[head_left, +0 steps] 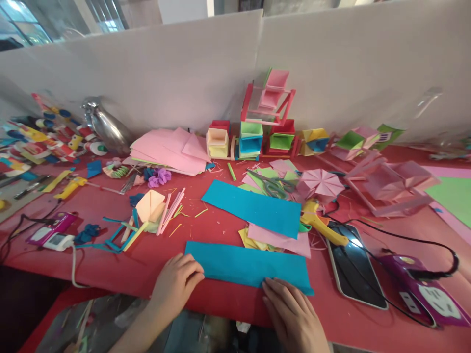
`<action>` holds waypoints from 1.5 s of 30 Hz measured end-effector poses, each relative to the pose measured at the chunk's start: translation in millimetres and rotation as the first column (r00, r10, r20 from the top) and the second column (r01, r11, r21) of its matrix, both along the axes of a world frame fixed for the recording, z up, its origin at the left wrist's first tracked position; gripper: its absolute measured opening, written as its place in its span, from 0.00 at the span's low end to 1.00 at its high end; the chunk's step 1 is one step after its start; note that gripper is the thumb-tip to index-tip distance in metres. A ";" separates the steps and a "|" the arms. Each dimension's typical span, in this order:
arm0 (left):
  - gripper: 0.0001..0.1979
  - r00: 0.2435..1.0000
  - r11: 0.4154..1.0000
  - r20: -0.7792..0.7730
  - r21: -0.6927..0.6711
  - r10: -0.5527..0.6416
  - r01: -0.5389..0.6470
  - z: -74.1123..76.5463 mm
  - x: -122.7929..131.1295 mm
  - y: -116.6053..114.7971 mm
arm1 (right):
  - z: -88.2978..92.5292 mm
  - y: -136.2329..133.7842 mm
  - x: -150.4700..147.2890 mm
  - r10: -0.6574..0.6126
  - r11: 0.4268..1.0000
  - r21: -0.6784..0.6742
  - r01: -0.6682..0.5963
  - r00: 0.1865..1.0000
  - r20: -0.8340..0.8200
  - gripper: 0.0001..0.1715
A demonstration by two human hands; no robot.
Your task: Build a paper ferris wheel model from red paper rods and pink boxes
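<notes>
A blue paper strip (246, 262) lies along the front of the red table, with a narrow fold line near its front edge. Bent fingers of my left hand (180, 279) close on its left end, thumb against the paper. My right hand (292, 311) grips the front edge toward the right, fingers together on the fold; its thumb is mostly hidden. Just beyond lies a second blue paper strip (257, 208), flat and slanted. Pink paper (290, 239) and yellow scraps (253, 240) show between the two strips.
At right are a yellow glue gun (324, 223), a phone (358, 264) and a purple power strip (429, 289) with cables. Scissors (274, 184) lie among scraps. Folded paper boxes (250, 139) line the back beside a pink paper stack (169, 149). A metal jug (106, 127) stands left.
</notes>
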State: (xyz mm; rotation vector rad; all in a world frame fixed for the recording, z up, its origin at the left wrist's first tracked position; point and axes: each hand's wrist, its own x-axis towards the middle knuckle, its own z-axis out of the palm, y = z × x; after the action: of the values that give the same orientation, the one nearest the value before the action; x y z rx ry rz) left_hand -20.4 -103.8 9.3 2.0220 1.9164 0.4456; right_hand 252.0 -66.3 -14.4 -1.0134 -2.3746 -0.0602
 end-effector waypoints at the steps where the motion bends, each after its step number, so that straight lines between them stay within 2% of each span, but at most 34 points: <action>1: 0.09 0.999 1.000 0.047 -0.027 0.002 -0.001 0.9 -6.6 1.1 | 0.8 -0.1 -0.8 -0.004 1.000 0.000 0.004 1.000 -0.001 0.16; 4: 0.09 0.988 0.996 0.154 -0.085 0.019 -0.006 4.5 -20.0 3.9 | 2.1 -0.5 -1.3 -0.008 1.000 -0.007 0.008 1.000 0.008 0.16; 6: 0.09 0.992 0.996 0.126 -0.090 0.023 -0.011 6.8 -23.5 4.5 | 2.2 -0.6 -0.6 -0.008 1.000 -0.016 0.008 1.000 0.016 0.15; 11: 0.09 0.978 1.000 -0.211 -0.002 0.010 -0.011 7.5 -13.6 -0.6 | 0.5 -1.6 -0.3 -0.020 1.000 -0.018 0.021 0.998 0.054 0.16; 14: 0.25 0.923 0.989 -0.384 0.145 0.019 0.040 4.4 6.5 -5.6 | -0.8 -2.9 -2.2 -0.031 0.999 0.013 0.030 0.990 0.135 0.17; 15: 0.30 0.912 0.978 -0.409 0.171 -0.039 0.118 2.7 15.3 -7.0 | -0.9 -3.2 -2.9 -0.033 0.999 0.028 0.028 0.986 0.166 0.18; 18: 0.31 0.863 0.906 -0.372 0.115 -0.342 0.408 -5.0 42.7 -10.3 | 0.4 -3.7 -4.6 -0.041 0.997 0.078 0.025 0.974 0.223 0.19; 20: 0.39 0.847 0.879 -0.314 0.072 -0.428 0.471 -12.3 57.3 -12.1 | 2.5 -3.8 -6.0 -0.047 0.995 0.093 0.026 0.971 0.236 0.19; 22: 0.43 0.860 0.890 -0.294 0.059 -0.417 0.452 -20.0 65.9 -13.8 | 4.0 -4.1 -8.7 -0.049 0.995 0.093 0.028 0.972 0.231 0.19; 25: 0.42 0.869 0.903 -0.305 0.059 -0.389 0.425 -28.1 68.4 -16.3 | 2.2 -5.1 -16.4 0.006 0.997 0.076 -0.021 0.983 0.186 0.20; 28: 0.42 0.861 0.901 -0.333 0.065 -0.386 0.429 -30.7 62.5 -19.6 | -4.7 -5.5 -22.4 0.098 0.994 0.038 -0.105 0.982 0.162 0.24; 31: 0.41 0.867 0.922 -0.385 0.091 -0.317 0.377 -31.7 49.7 -26.8 | -11.9 -4.5 -14.5 0.139 0.990 -0.007 -0.140 0.970 0.198 0.28; 34: 0.40 0.868 0.940 -0.457 0.164 -0.197 0.300 -34.0 32.5 -37.8 | -15.0 -3.2 9.3 0.115 0.993 -0.037 -0.109 0.966 0.230 0.31; 39: 0.40 0.849 0.930 -0.529 0.301 -0.022 0.212 -37.0 10.3 -53.2 | -14.9 -3.3 47.0 0.002 1.000 -0.018 0.003 0.971 0.238 0.29; 43: 0.37 0.858 0.923 -0.514 0.324 -0.011 0.206 -36.0 1.2 -56.8 | -14.0 0.6 51.8 -0.028 1.000 0.004 0.028 0.990 0.137 0.20; 45: 0.30 0.884 0.920 -0.467 0.336 -0.022 0.200 -34.9 -3.0 -54.4 | -12.4 6.1 49.4 -0.047 0.999 -0.020 0.049 0.996 0.076 0.17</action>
State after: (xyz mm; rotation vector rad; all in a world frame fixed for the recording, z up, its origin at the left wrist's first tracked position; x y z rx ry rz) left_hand -23.4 -158.2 -25.6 2.6759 2.0749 0.3496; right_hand 301.4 -60.1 -26.8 -1.0965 -2.4238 -0.0926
